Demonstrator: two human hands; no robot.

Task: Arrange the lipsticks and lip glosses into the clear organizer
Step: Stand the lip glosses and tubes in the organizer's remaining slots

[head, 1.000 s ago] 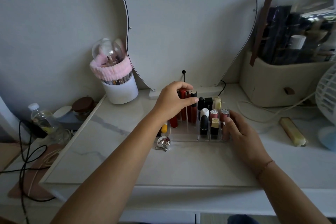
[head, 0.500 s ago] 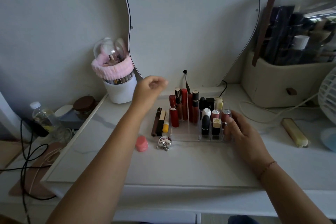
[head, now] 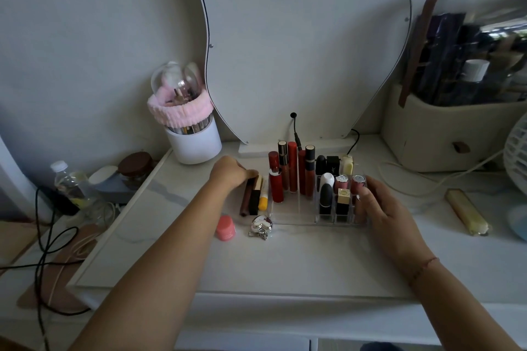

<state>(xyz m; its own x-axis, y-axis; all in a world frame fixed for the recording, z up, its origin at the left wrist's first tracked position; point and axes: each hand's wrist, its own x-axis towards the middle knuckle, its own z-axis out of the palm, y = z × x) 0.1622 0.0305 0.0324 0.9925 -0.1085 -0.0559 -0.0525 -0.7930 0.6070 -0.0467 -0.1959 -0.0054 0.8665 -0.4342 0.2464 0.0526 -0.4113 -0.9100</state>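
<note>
The clear organizer [head: 296,215] stands mid-table. Tall red lip glosses [head: 292,168] fill its back left, and short lipsticks [head: 326,199] its right compartments. Just left of it, a brown tube [head: 245,201], a black-and-gold tube [head: 254,199] and a small yellow tube [head: 263,202] lie flat. My left hand [head: 231,172] is curled over the far ends of the brown and black-and-gold tubes, its grip hidden. My right hand [head: 379,208] rests against the organizer's right side, fingers on its wall.
A pink jar [head: 225,228] and a silver heart charm [head: 261,226] sit in front of the loose tubes. A white brush holder [head: 194,142] stands back left, a mirror [head: 299,37] behind, a cosmetics case [head: 456,128] and fan [head: 517,151] right. A yellowish tube [head: 466,215] lies right.
My left hand has left the tall glosses at the organizer's back, swung left and come down onto the loose tubes beside it. My right hand stayed on the organizer.
</note>
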